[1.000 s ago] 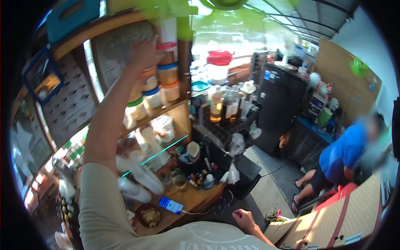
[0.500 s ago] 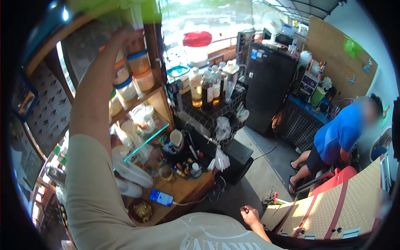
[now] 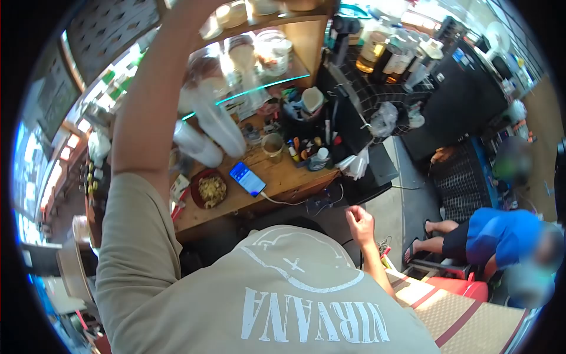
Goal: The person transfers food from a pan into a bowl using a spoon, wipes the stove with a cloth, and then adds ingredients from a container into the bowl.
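Observation:
My left arm [image 3: 144, 118] reaches up past the wooden shelf, and its hand lies beyond the top edge of the view. Closest to that arm are plastic tubs [image 3: 233, 13] on the upper shelf and stacks of clear plastic cups [image 3: 218, 121] below. My right hand [image 3: 361, 224] hangs beside my chest with its fingers curled in; nothing shows in it. Between the hand and the wooden counter [image 3: 274, 183] runs a white cable. On the counter rest a lit phone [image 3: 247, 179] and a dark red bowl of food [image 3: 211, 190].
A glass shelf edge [image 3: 247, 93] juts over the counter. Sauce bottles [image 3: 389, 56] crowd a stand beside a black fridge [image 3: 466, 100]. At right, a person in a blue shirt [image 3: 504, 236] bends over near a red chair [image 3: 460, 287]. A patterned tan panel [image 3: 471, 321] lies low right.
My view has tilted down and turned left, so the upper shelf has slid out at the top. My left hand has left the view. My right hand stays curled.

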Demonstrator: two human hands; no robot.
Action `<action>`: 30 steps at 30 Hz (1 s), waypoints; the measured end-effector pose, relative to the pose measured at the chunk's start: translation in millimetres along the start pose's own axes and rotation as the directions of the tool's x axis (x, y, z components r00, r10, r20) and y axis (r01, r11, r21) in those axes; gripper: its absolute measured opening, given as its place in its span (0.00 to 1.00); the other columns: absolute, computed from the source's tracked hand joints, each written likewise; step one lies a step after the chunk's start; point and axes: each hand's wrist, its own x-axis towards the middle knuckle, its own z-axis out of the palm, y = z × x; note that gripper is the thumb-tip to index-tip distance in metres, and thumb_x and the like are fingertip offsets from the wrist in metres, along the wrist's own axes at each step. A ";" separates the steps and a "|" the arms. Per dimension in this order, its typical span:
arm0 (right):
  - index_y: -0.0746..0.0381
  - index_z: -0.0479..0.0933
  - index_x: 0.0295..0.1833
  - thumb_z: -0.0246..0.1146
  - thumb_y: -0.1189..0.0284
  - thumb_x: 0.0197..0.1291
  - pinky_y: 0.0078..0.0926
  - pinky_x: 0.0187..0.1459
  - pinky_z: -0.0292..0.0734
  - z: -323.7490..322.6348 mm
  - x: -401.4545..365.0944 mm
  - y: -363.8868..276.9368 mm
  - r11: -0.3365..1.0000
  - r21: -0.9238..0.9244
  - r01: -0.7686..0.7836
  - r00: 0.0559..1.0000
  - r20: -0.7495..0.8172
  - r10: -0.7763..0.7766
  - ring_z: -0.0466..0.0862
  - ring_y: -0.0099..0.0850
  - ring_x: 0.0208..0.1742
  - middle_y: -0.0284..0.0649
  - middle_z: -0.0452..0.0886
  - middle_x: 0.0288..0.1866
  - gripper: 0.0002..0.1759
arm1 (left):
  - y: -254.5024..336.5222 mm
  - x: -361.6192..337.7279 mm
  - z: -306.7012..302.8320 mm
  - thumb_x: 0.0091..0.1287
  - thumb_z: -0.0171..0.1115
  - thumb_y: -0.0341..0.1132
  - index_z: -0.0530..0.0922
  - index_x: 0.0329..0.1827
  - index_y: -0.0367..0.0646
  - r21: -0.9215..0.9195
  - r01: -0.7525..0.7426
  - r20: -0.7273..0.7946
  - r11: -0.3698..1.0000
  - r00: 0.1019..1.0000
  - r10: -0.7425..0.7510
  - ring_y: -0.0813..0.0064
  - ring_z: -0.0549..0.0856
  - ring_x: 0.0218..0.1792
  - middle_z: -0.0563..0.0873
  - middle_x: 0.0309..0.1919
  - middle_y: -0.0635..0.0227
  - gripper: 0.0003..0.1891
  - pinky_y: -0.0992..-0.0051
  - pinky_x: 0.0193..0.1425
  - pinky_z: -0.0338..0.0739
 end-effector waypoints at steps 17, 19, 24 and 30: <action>0.63 0.68 0.70 0.85 0.68 0.36 0.36 0.63 0.76 78.0 53.0 -73.6 0.977 0.120 0.177 0.837 0.504 -0.214 0.82 0.35 0.62 0.44 0.81 0.61 0.52 | 23.6 -366.2 155.2 0.59 0.74 0.54 0.63 0.74 0.35 -0.493 0.354 0.336 0.794 0.920 -0.201 0.44 0.73 0.67 0.74 0.67 0.45 0.47 0.53 0.74 0.63; 0.63 0.68 0.69 0.84 0.70 0.35 0.35 0.63 0.77 78.3 45.8 -65.3 0.959 0.035 0.281 0.860 0.434 -0.268 0.82 0.35 0.62 0.44 0.81 0.61 0.51 | 8.5 -409.1 175.6 0.61 0.73 0.49 0.69 0.72 0.37 -0.459 0.578 0.424 0.675 0.810 -0.405 0.50 0.80 0.60 0.80 0.60 0.49 0.40 0.57 0.66 0.72; 0.63 0.69 0.68 0.84 0.71 0.36 0.36 0.64 0.76 68.4 33.6 -42.2 0.978 0.056 0.200 0.912 0.355 -0.207 0.81 0.35 0.63 0.44 0.81 0.62 0.50 | -10.1 -439.9 185.8 0.62 0.72 0.37 0.78 0.61 0.39 -0.199 0.793 0.537 0.576 0.579 -0.613 0.59 0.87 0.41 0.87 0.41 0.58 0.25 0.65 0.47 0.81; 0.63 0.70 0.67 0.85 0.65 0.33 0.38 0.62 0.78 34.7 31.4 -73.6 0.975 0.043 0.219 0.961 0.165 -0.223 0.83 0.41 0.61 0.46 0.81 0.60 0.51 | -52.3 -210.0 116.5 0.63 0.70 0.37 0.84 0.47 0.43 -0.187 0.211 -0.062 0.959 0.972 -0.226 0.59 0.87 0.39 0.88 0.35 0.61 0.13 0.61 0.45 0.81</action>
